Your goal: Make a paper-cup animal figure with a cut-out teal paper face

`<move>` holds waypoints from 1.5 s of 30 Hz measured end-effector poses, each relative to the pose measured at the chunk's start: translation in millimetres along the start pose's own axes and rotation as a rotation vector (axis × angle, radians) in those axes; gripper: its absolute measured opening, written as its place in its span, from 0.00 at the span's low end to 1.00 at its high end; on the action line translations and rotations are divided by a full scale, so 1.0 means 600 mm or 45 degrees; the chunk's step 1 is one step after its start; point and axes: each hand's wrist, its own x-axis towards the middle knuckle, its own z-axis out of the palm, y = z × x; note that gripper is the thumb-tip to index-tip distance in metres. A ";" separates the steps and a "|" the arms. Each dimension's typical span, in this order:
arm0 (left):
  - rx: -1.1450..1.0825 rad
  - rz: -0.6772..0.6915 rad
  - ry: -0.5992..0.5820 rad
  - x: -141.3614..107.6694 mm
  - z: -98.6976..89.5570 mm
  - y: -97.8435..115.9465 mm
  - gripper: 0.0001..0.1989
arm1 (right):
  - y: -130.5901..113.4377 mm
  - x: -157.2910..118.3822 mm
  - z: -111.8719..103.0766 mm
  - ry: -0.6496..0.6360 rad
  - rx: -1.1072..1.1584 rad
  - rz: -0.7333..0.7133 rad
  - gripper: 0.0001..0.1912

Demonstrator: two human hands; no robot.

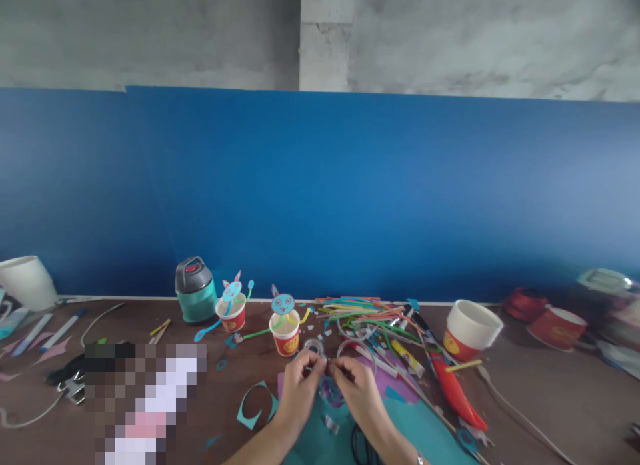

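My left hand (pixel 302 379) and my right hand (pixel 358 383) meet at the fingertips, both closed in a pinch. Whatever small thing sits between them is too tiny to make out. Under them lie a teal paper sheet (pixel 410 430) and a purple sheet (pixel 395 381). A clear tape roll (pixel 314 345) is just beyond my left fingers. Past that stands a small red-and-white paper cup (pixel 287 343) with a blue rabbit face (pixel 283 303) and straw arms. A similar cup (pixel 233 318) with another rabbit face is to its left.
Colourful straws (pixel 360 310) pile up against the blue partition (pixel 320 198). A red pouch-like object (pixel 457 395), a glue stick (pixel 407 357) and a large white cup (pixel 470 328) are on the right. Left stand a teal jar (pixel 196 295) and a ring-shaped paper scrap (pixel 256 403).
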 end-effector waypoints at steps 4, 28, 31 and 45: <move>0.007 0.034 -0.002 0.001 -0.001 0.000 0.12 | 0.001 -0.002 0.000 0.018 0.009 -0.004 0.16; -0.021 0.064 0.019 0.000 0.001 -0.003 0.12 | -0.005 -0.003 -0.002 0.018 0.092 -0.035 0.16; -0.022 0.064 0.018 0.001 0.000 -0.002 0.12 | -0.006 -0.004 -0.001 0.028 0.105 -0.028 0.17; -0.020 0.078 0.001 -0.001 0.006 -0.006 0.13 | -0.010 -0.006 0.001 0.096 0.141 -0.019 0.12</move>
